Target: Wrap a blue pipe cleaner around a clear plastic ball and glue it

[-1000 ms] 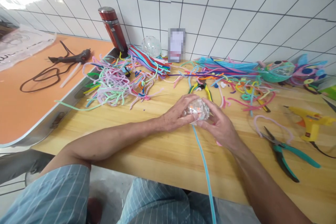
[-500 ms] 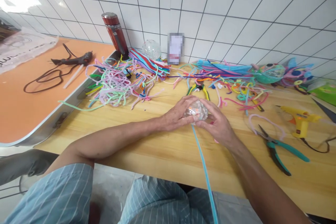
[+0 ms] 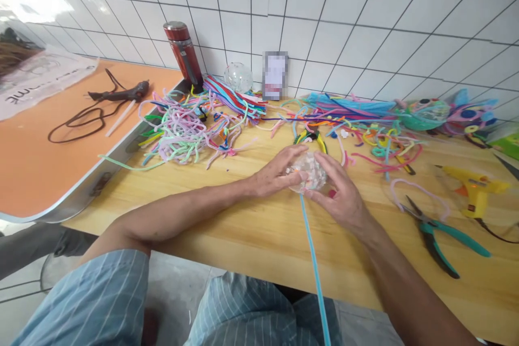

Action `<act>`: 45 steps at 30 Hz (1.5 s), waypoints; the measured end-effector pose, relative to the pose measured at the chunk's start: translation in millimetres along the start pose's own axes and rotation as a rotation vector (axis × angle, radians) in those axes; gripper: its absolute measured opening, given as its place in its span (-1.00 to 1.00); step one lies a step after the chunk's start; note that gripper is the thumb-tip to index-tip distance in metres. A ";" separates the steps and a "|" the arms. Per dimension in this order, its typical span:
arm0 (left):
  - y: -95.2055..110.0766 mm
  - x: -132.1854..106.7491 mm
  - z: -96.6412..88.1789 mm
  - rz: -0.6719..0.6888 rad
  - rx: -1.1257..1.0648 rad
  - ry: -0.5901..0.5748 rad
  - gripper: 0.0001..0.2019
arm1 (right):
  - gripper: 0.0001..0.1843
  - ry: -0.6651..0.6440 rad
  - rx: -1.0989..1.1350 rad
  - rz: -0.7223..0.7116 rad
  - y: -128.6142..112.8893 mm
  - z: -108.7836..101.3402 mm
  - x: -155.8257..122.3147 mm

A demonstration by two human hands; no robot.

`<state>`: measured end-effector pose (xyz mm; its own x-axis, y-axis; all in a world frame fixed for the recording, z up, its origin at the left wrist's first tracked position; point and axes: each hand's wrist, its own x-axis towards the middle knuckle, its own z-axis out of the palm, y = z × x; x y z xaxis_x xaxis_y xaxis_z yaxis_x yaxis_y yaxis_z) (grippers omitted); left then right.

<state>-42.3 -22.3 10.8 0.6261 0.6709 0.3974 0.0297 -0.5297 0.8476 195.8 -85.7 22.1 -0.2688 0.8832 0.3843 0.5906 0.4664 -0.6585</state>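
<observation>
A clear plastic ball (image 3: pixel 308 172) with pale bits in or on it sits between my two hands above the wooden table. My left hand (image 3: pixel 279 174) grips its left side, thumb across the front. Fingers of my right hand (image 3: pixel 336 189) curl round the right side. From below the ball a light blue pipe cleaner (image 3: pixel 312 254) runs down past the table's front edge. Yellow-and-black pliers (image 3: pixel 311 138) lie just behind the ball, partly hidden. Something small and red (image 3: pixel 332 193) shows beside my right palm.
Tangled pipe cleaners (image 3: pixel 182 130) lie at the left, with bundled ones (image 3: pixel 351 105) along the wall. Teal-handled pliers (image 3: pixel 436 232) and a yellow glue gun (image 3: pixel 472 189) lie right. A red thermos (image 3: pixel 184 57), phone (image 3: pixel 274 75) and another clear ball (image 3: pixel 238 77) stand behind. A black glue gun (image 3: pixel 121 92) rests on the orange surface.
The ball has turned a little between my hands, and more of its front shows. My left thumb has shifted over it. The whole view has moved slightly.
</observation>
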 end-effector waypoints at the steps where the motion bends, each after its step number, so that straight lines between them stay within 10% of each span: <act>1: -1.5 0.4 -0.1 -0.012 0.002 -0.013 -0.26 | -0.14 -0.008 -0.009 -0.006 -0.3 0.1 0.1; 26: -8.5 -2.6 4.2 0.129 0.062 0.034 -0.26 | 0.03 -0.001 -0.024 -0.094 6.3 19.8 -1.0; 45: 1.9 -6.9 12.8 -0.004 -0.104 0.115 -0.45 | -0.05 0.098 -0.073 -0.188 -6.2 31.4 2.1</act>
<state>-36.6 -34.6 5.1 0.5329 0.7311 0.4261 -0.0527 -0.4739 0.8790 167.6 -85.2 6.6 -0.3066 0.7701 0.5594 0.5913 0.6147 -0.5221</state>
